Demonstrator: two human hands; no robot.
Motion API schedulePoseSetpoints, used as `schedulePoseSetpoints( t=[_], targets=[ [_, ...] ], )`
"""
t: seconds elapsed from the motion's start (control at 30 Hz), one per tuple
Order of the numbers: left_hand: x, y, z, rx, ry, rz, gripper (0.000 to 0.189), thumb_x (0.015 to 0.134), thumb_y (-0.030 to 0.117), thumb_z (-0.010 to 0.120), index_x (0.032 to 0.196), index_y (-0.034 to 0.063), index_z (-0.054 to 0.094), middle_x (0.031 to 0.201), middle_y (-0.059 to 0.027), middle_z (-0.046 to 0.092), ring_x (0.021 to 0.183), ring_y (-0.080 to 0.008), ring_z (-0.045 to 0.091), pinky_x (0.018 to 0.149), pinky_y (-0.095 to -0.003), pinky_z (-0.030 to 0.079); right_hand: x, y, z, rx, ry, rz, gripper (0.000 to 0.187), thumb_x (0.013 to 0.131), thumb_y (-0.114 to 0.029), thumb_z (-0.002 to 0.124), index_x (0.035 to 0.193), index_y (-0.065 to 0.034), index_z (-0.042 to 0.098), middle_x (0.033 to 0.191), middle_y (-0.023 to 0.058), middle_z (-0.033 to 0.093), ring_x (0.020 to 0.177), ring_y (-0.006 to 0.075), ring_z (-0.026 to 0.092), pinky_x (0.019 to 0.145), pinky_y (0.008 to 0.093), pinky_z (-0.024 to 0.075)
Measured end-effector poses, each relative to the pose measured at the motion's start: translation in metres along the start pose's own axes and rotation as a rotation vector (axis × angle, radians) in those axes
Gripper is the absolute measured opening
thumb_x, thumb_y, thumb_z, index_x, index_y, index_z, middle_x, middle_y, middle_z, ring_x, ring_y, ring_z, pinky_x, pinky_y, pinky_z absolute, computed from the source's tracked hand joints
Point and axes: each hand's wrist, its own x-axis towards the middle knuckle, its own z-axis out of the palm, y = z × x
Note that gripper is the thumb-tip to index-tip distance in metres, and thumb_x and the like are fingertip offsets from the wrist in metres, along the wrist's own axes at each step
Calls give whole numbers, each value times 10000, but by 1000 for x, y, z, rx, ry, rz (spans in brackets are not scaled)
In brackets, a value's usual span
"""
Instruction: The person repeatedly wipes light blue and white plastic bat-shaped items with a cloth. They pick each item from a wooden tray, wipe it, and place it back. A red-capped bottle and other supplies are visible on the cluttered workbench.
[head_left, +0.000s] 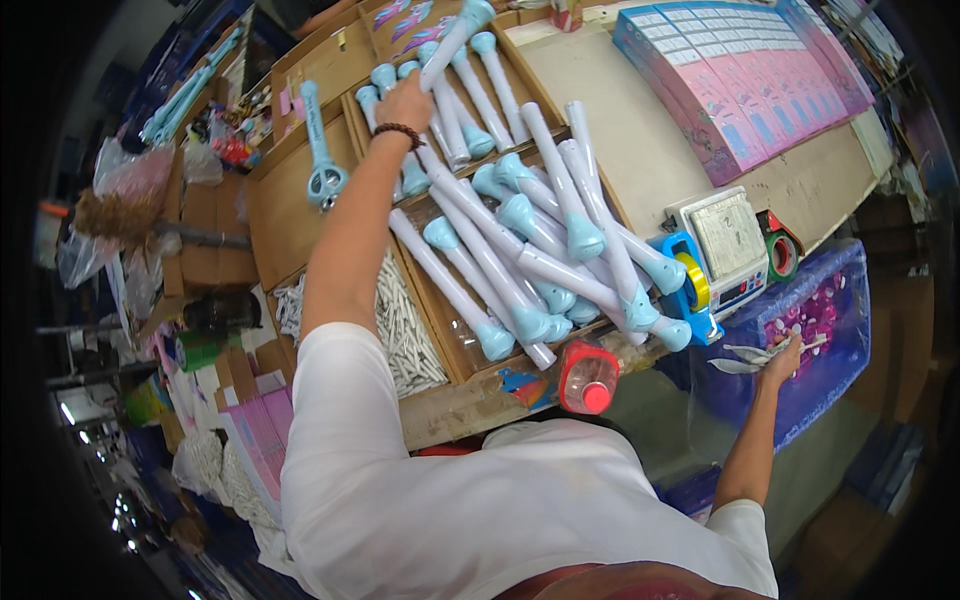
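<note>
My left hand (406, 105), with a braided bracelet at the wrist, grips a white plastic tube with a light-blue end piece (454, 45) at the far end of a cardboard box. More such tubes lie below it, piled loosely across a nearer box (442, 352). At the right, my right hand (781, 364) holds several thin whitish pieces (739, 361) over a blue plastic crate (855, 322). Inside the crate are small pink and white parts (814, 319). What the whitish pieces are, I cannot tell.
A digital scale (726, 240) stands between the tubes and the crate, beside a blue tape dispenser (679, 281) and a red-green one (782, 251). Pink-blue printed boxes (742, 97) stand behind. A red-capped plastic bottle (590, 379) is at the front edge. Small white sticks (405, 337) fill a box.
</note>
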Motion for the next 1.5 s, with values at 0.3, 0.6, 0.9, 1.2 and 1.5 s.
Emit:
schedulePoseSetpoints(
  t=[0.3, 0.6, 0.9, 1.2, 1.5],
  targets=[
    [88, -7, 4, 587, 5, 510, 284, 852, 121, 480, 1073, 216, 631, 1145, -43, 596, 1164, -268, 488, 996, -545, 305, -3, 1, 4, -5, 57, -32, 368, 955, -356, 445, 920, -19, 588, 623, 31, 528, 484, 115, 475, 453, 240, 379],
    [90, 48, 75, 330, -195, 659, 381, 789, 18, 496, 1089, 200, 645, 1296, -73, 519, 1196, -326, 474, 967, -473, 387, -7, -1, 7, 3, 69, -56, 344, 957, -352, 447, 912, -31, 560, 623, 29, 522, 481, 113, 473, 455, 243, 385],
    [24, 85, 80, -117, -139, 400, 239, 858, 236, 536, 951, 48, 651, 899, -167, 654, 815, -316, 615, 723, -404, 492, -6, 5, 2, 5, 65, -53, 352, 960, -349, 443, 913, -25, 571, 631, 31, 530, 488, 117, 479, 461, 244, 388],
    [-78, 145, 22, -547, -1143, -62, 484, 823, 420, 577, 890, -57, 628, 581, -77, 614, 364, -107, 444, 320, -255, 310, -4, 6, 6, 16, 44, -87, 345, 939, -353, 465, 915, -28, 578, 622, 23, 516, 490, 112, 481, 462, 247, 390],
    [-86, 121, 32, -1080, -862, -540, 286, 805, 280, 676, 635, 121, 510, 504, 47, 445, 382, -54, 369, 333, -191, 287, 0, 6, 5, 100, -89, -88, 355, 942, -359, 454, 925, -24, 572, 629, 26, 515, 492, 118, 486, 461, 249, 395]
  ],
)
